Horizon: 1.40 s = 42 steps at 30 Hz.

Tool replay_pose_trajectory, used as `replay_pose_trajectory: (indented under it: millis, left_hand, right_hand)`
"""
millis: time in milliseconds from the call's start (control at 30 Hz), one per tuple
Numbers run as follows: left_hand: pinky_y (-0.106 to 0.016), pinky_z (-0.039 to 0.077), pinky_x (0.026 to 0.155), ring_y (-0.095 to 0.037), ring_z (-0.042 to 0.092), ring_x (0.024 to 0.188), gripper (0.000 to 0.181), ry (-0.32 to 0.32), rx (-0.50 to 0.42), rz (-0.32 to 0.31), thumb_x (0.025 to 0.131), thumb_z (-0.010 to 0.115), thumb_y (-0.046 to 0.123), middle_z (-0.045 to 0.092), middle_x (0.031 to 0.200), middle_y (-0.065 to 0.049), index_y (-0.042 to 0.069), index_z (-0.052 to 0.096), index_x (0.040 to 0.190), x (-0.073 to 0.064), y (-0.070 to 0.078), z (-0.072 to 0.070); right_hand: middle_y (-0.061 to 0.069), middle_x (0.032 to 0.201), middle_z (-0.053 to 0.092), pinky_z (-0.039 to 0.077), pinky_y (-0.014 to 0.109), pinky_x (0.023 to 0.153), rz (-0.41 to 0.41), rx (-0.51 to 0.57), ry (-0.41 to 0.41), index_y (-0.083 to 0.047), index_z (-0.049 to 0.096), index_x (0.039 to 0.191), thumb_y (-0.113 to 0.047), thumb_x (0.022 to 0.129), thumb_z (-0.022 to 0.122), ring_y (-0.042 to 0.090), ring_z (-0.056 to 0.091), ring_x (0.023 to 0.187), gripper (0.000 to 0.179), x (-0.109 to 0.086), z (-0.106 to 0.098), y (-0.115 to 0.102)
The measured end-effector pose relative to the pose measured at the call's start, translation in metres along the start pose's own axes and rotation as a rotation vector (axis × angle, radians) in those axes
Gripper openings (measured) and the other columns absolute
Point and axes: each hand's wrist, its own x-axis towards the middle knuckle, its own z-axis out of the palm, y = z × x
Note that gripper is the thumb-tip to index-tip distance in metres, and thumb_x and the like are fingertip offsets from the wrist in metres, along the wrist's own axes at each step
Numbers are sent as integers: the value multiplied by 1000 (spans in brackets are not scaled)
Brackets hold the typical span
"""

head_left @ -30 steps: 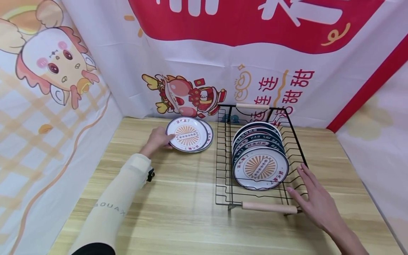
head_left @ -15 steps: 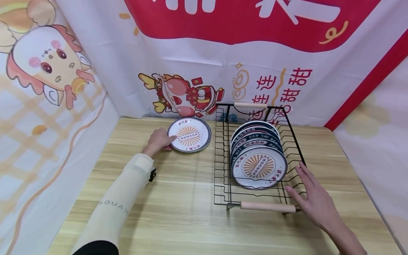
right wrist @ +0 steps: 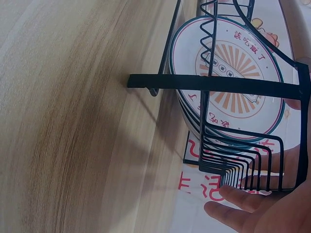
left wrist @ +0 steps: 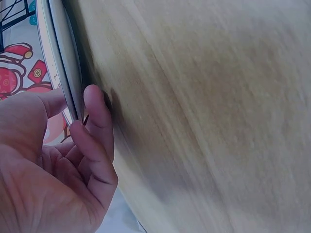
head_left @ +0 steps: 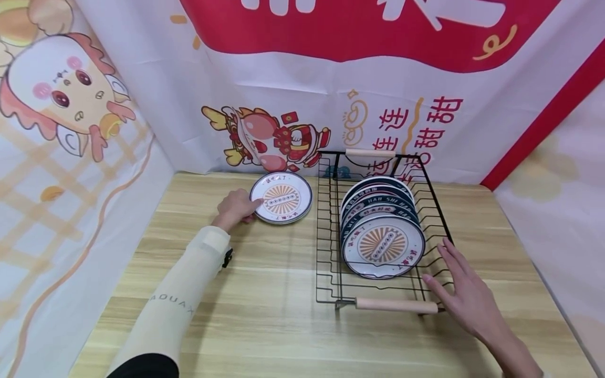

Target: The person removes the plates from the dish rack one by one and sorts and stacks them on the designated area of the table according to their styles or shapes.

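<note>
My left hand (head_left: 236,208) pinches the left edge of a white plate (head_left: 281,197) with a dark blue rim and an orange sunburst print. In the left wrist view, the thumb lies on the face and fingers reach under the edges of two stacked plates (left wrist: 60,53). To the right, a black wire dish rack (head_left: 376,288) bears several plates standing in a row, the front plate (head_left: 383,247) showing the same sunburst. At the rack's front right corner my right hand (head_left: 468,294) rests against the wires, its fingers extended; the right wrist view shows fingertips (right wrist: 238,196) along the side wires.
The rack has a front wooden handle (head_left: 396,305) and a back wooden handle (head_left: 370,153). It stands on a wood-grain table (head_left: 264,315). A printed cloth (head_left: 283,73) hangs behind the table, with more cloth at both sides.
The two loose plates lay offset and now line up, the upper one nearly covering the lower. My left hand has shifted slightly right with them. The right hand stays at the rack.
</note>
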Motion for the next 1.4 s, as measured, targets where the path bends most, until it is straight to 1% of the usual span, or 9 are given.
replay_pose_trajectory:
  millis: [167, 367, 533, 700, 867, 1000, 1133, 1267, 1400]
  left_hand:
    - [-34, 44, 60, -19, 64, 59, 51, 17, 25, 3, 106, 57, 52, 70, 68, -7, 7, 70, 86, -1, -1, -6]
    - [-37, 43, 63, -19, 61, 61, 55, 37, 65, 18, 107, 53, 53, 71, 68, -7, 9, 71, 80, -3, -3, -10]
    - [-39, 43, 65, -22, 61, 63, 55, 87, 67, 53, 108, 52, 52, 72, 67, -7, 11, 70, 77, -4, -3, -13]
    - [-42, 46, 68, -26, 61, 71, 47, 175, 70, 98, 106, 56, 51, 67, 76, -8, 12, 67, 82, -5, 0, -15]
    - [-46, 49, 75, -30, 62, 83, 42, 202, 55, 111, 105, 57, 50, 67, 91, -12, 9, 65, 98, -8, 5, -18]
    - [-50, 51, 80, -33, 62, 90, 42, 227, 46, 149, 105, 59, 49, 68, 99, -14, 7, 63, 108, -12, 12, -21]
    - [-48, 51, 78, -32, 62, 91, 41, 253, 49, 192, 104, 60, 49, 69, 97, -13, 8, 65, 107, -17, 22, -22]
    - [-48, 54, 80, -31, 65, 96, 43, 265, 59, 227, 104, 62, 49, 71, 104, -13, 8, 67, 114, -25, 36, -23]
    - [-49, 55, 83, -31, 67, 101, 46, 271, 71, 279, 103, 64, 49, 72, 114, -13, 7, 67, 123, -36, 53, -26]
  right_hand:
    - [19, 173, 25, 43, 80, 91, -6, 0, 5, -3, 33, 164, -42, 102, 68, 61, 45, 136, 82, 2, 0, 0]
    - [19, 173, 25, 41, 81, 92, -1, -3, 1, -2, 32, 164, -43, 102, 68, 60, 43, 139, 82, 2, -2, 0]
    - [18, 173, 24, 42, 81, 92, -4, 1, 10, -3, 32, 165, -42, 102, 68, 60, 44, 137, 82, 1, -1, 0]
    - [17, 174, 24, 42, 81, 90, -14, 1, 23, -3, 33, 164, -42, 102, 68, 61, 45, 135, 81, 1, -1, 0]
    - [18, 173, 25, 42, 81, 92, -10, -3, 17, -2, 33, 164, -43, 102, 67, 61, 44, 137, 81, 2, -2, 0]
    - [17, 174, 24, 41, 80, 92, -10, 0, 17, -3, 33, 164, -43, 102, 68, 60, 44, 139, 81, 1, -1, 0]
    - [15, 175, 23, 42, 80, 92, -15, 3, 19, -3, 33, 164, -42, 102, 68, 59, 44, 139, 81, 1, 0, 1]
    - [17, 174, 25, 42, 80, 92, -13, 1, 16, -3, 33, 164, -43, 102, 68, 59, 44, 139, 82, 1, 1, 1]
    - [19, 173, 25, 42, 81, 93, -9, -4, 10, -3, 33, 164, -44, 102, 68, 59, 43, 139, 82, 0, 1, 1]
